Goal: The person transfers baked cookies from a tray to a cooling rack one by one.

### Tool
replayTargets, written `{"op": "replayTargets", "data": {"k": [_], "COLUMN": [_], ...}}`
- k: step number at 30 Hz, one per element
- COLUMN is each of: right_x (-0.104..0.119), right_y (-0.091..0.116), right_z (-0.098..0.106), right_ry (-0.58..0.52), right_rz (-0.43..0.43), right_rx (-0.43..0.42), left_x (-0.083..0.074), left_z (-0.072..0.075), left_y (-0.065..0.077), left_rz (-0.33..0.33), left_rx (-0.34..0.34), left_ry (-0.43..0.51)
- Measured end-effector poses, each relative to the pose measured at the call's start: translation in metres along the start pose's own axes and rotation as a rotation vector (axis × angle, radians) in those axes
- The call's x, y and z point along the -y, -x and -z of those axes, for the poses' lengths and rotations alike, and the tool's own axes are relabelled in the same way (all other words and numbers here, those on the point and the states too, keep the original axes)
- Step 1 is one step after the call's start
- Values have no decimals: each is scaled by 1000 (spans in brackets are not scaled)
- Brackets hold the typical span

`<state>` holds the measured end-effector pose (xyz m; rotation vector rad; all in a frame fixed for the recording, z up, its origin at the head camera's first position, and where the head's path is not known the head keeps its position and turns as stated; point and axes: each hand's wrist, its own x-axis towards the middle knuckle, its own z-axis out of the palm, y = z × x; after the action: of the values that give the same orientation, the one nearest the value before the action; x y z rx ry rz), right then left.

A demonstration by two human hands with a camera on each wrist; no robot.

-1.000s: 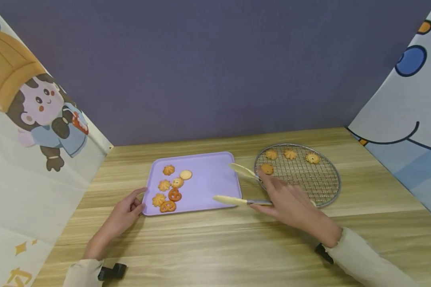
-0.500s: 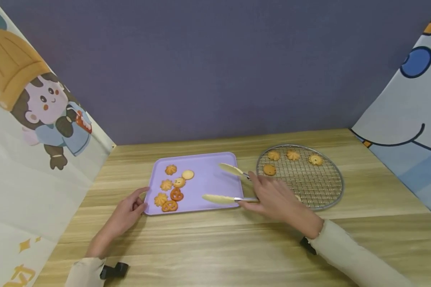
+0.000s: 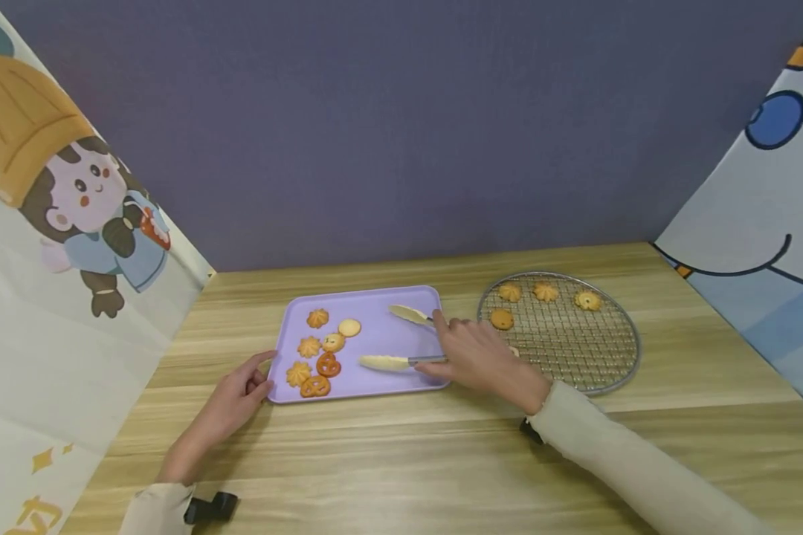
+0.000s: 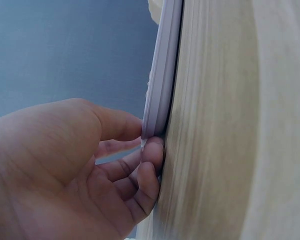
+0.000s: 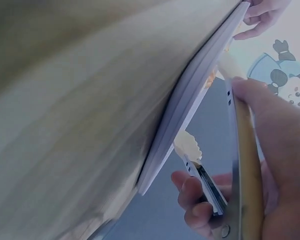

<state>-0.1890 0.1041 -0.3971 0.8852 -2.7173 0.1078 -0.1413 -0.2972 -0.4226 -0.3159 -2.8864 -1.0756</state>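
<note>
In the head view, my right hand [image 3: 485, 360] holds a pair of tongs with cream tips [image 3: 384, 362] and metal arms. Its tips stand spread apart over the purple tray [image 3: 391, 338], with nothing between them. In the right wrist view, the thumb lies along one metal arm of the tongs [image 5: 235, 165] and fingers curl at the other. My left hand [image 3: 230, 397] pinches the tray's left edge; the left wrist view shows thumb and fingertips at its rim [image 4: 162, 75]. Flower-shaped and round cookies [image 3: 317, 318] and two pretzels [image 3: 329, 364] lie on the tray's left half.
Right of the tray lies a round wire rack [image 3: 575, 349] with several cookies [image 3: 545, 290] on it; the right hand partly hides one near its left rim. A dark wall panel [image 3: 401, 134] closes off the back, and printed sheets flank the wooden table [image 3: 375, 468].
My right hand has moved left with the spread tongs, from beside the rack to over the tray. My left hand stays at the tray's edge. The cookies have kept their places.
</note>
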Motion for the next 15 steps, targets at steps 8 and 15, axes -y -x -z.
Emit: {"op": "replayTargets", "data": {"k": [8, 15], "right_x": [9, 19], "right_y": [-23, -44], "right_z": [-5, -6], "right_ry": [-7, -52], "right_rz": [-24, -38], "right_rx": [37, 61], "left_x": [2, 2], "left_z": [-2, -1], "left_y": [-2, 0], "left_rz": [-14, -13], "left_rx": [-13, -9], "left_ry": [-16, -10]}}
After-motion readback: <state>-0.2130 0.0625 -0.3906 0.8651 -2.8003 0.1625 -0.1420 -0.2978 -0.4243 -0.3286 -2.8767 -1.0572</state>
